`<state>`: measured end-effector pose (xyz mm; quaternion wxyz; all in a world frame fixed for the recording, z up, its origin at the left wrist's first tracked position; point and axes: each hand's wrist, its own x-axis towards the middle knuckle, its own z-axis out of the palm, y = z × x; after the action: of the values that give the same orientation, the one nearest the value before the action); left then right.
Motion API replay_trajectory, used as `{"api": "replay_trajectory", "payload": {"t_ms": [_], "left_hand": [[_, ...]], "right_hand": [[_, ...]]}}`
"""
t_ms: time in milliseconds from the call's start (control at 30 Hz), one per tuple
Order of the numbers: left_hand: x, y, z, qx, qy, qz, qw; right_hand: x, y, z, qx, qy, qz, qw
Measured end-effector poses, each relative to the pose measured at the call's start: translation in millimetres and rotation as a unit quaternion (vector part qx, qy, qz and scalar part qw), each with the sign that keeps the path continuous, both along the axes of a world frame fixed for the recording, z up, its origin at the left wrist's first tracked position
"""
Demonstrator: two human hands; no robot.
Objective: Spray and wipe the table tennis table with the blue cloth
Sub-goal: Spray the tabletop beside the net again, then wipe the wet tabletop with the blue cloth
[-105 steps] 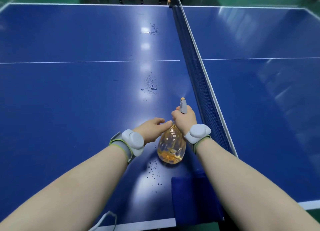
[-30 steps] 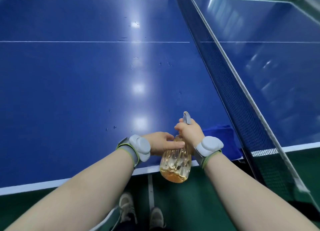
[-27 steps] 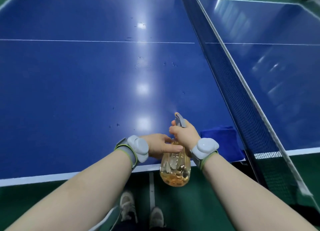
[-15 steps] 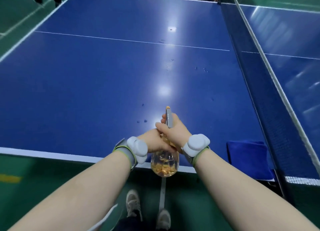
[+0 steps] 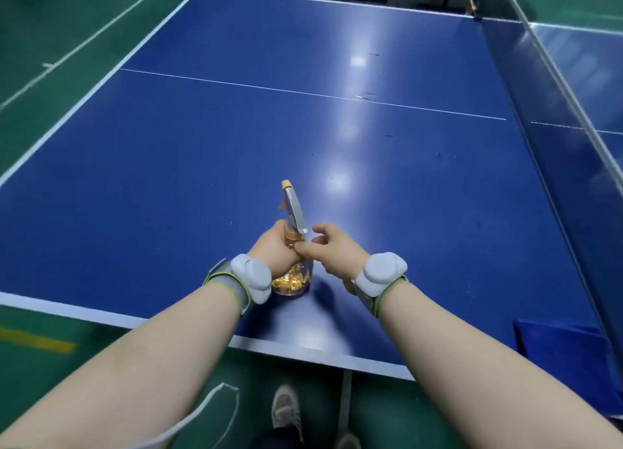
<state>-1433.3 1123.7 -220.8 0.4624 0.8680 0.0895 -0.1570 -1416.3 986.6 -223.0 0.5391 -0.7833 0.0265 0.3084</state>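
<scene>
Stood in pale shoes (image 5: 286,411) at bottom centre, just short of the white near edge. Gripped the amber spray bottle (image 5: 292,275) by the neck with the left hand (image 5: 274,251), fingers clamped round it, base resting upright on the table tennis table (image 5: 202,151) at lower centre. Held the right hand (image 5: 335,251) just beside, fingers loosely apart, only the thumb tip at the collar (a change of grip, judging by the pose, not a trigger squeeze). Had the blue cloth (image 5: 566,354) lying flat at lower right by the net (image 5: 556,87), presumably parked within reach for wiping once spraying was finished.
</scene>
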Motion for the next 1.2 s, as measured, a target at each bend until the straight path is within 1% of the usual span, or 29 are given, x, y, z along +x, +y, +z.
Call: {"api": "replay_trajectory", "payload": {"t_ms": [67,200,500,667,733,767,800,867,967,1067,1100,1133,1200], "left_hand": [[9,12,-3,0.008,-0.001,0.005,1.0],[27,29,-9,-0.014,-0.002,0.032,0.999],[67,57,-18,0.02,-0.027,0.029,0.999],[72,50,-17,0.031,-0.056,0.04,0.997],[76,42,-24,0.035,-0.009,0.102,0.994],[78,37,-27,0.056,0.036,0.131,0.989],[77,33,-29,0.096,0.086,0.137,0.982],[74,23,-29,0.169,0.162,0.089,0.968],[61,5,-24,0.19,0.179,-0.022,0.965],[50,-21,-12,0.254,0.179,-0.077,0.947],[49,-32,-10,0.253,0.165,-0.086,0.949],[47,-43,-9,0.234,0.143,-0.095,0.957],[41,-66,-11,0.155,0.102,-0.088,0.979]], "right_hand": [[7,12,-1,-0.005,0.002,-0.006,1.0],[21,25,-3,-0.025,-0.004,-0.009,1.0],[43,31,-2,-0.046,0.002,-0.071,0.996],[45,22,5,-0.067,0.011,-0.085,0.994],[44,14,6,-0.07,0.016,-0.091,0.993],[43,10,6,-0.069,0.018,-0.099,0.993],[42,7,6,-0.068,0.018,-0.105,0.992],[39,-1,5,-0.065,0.022,-0.117,0.991],[35,-17,4,-0.055,0.034,-0.13,0.989],[31,-37,0,-0.057,0.033,-0.132,0.989],[29,-45,-2,-0.057,0.034,-0.133,0.989],[27,-55,-4,-0.057,0.035,-0.134,0.989],[21,-77,-6,-0.057,0.038,-0.135,0.988]]}}
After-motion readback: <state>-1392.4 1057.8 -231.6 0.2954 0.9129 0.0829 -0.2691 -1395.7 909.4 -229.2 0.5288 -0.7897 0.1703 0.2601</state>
